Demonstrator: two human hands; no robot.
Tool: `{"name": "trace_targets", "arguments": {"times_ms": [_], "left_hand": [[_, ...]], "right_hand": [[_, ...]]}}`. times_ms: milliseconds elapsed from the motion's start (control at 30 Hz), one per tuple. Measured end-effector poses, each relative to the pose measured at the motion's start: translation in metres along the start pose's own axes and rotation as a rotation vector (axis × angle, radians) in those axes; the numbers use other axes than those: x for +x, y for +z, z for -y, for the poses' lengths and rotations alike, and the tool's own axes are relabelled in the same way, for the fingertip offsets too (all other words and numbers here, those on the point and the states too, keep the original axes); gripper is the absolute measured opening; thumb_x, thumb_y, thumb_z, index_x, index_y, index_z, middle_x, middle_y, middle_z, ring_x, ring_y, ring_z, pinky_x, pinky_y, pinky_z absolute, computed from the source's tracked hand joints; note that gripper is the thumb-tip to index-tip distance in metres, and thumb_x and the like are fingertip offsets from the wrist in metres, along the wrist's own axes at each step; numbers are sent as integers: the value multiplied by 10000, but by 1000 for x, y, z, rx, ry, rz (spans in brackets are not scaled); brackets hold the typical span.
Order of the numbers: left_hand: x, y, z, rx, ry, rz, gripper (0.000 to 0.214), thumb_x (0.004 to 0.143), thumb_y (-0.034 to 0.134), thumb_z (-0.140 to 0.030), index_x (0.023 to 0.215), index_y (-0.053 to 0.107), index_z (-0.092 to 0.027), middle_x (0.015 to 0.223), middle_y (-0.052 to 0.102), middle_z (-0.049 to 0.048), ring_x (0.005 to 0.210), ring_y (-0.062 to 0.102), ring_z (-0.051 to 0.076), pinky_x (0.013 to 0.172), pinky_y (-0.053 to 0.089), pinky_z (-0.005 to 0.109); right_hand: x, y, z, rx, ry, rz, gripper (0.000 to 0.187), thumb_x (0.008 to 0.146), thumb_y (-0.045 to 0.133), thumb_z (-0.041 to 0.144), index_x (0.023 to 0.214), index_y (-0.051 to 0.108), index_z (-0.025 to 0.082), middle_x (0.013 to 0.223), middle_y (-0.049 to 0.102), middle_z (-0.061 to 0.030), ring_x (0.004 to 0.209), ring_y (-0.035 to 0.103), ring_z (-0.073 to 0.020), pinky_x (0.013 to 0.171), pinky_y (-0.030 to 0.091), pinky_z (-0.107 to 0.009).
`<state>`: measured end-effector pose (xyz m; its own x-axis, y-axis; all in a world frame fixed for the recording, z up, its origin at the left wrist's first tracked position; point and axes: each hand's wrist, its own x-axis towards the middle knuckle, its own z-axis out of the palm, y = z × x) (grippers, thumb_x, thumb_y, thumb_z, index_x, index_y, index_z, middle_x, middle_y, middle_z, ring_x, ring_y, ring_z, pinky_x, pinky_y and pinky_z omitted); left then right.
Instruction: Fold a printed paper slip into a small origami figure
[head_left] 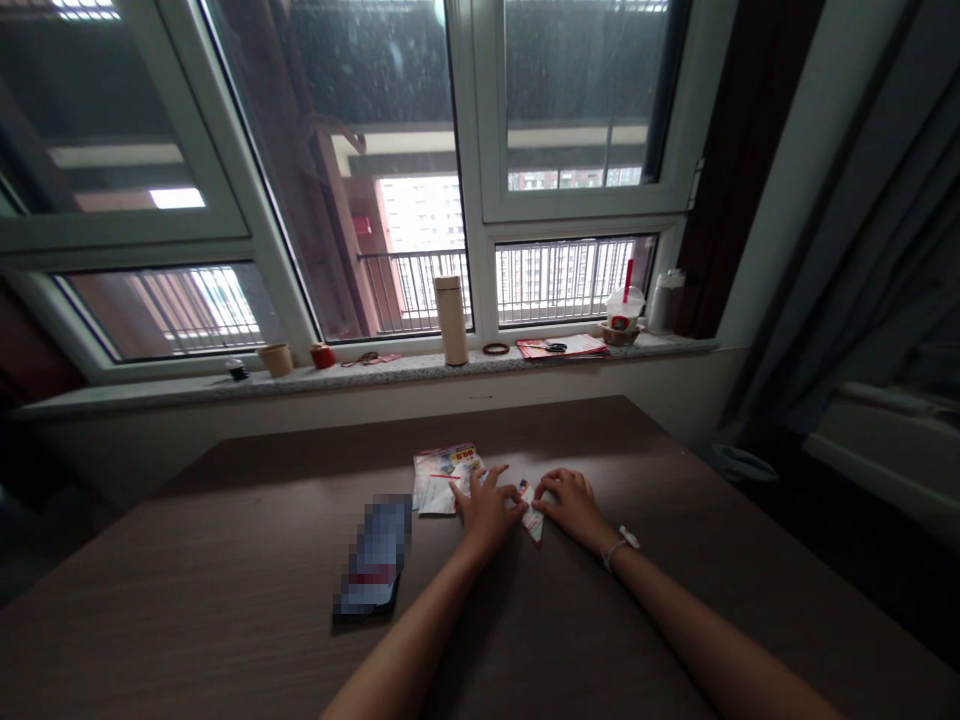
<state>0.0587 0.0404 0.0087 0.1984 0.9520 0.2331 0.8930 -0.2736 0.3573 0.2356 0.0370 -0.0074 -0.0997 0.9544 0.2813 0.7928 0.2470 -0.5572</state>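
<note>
A small folded piece of printed paper (533, 524), white with red edging and pointed at its near end, lies on the brown table between my two hands. My left hand (487, 508) pinches its left edge with thumb and fingertips, the other fingers raised. From the other side, my right hand (574, 503) pinches the right edge, its fingers curled. Behind my left hand rest several printed leaflets (435, 468), partly covered by its fingers. To the left stands a phone (375, 555) with a blurred screen, propped or lying at a slant; I cannot tell which.
Beyond the table (225, 540), a windowsill (405, 368) holds a beige thermos (451, 322), a paper cup (276, 360), a red spool (322, 356), scissors (555, 347) on red papers, and a lidded drink cup (624, 308) with a straw. A curtain (847, 220) hangs at right.
</note>
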Motion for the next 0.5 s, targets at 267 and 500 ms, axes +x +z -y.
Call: {"name": "trace_targets", "arguments": {"times_ms": [267,500], "left_hand": [[1,-3,-5,-55,-82,30,114,757,704,-420,869,727,-410,1469,399,-90,1361,266,352,1000,-15,781],[1,0,-2,-76,-96,29,127,763,685,-468,844,737,-385,1483,388,-92,1377,245,368,1003,-32,773]], "right_hand": [[5,-3,3,19,94,12,113,707,723,378,798,725,312,1087,599,-14,1078,458,-248,965,310,-395],[6,0,3,34,114,-6,133,687,740,420,778,731,324,1078,605,-10,1085,454,-253,970,297,-408]]}}
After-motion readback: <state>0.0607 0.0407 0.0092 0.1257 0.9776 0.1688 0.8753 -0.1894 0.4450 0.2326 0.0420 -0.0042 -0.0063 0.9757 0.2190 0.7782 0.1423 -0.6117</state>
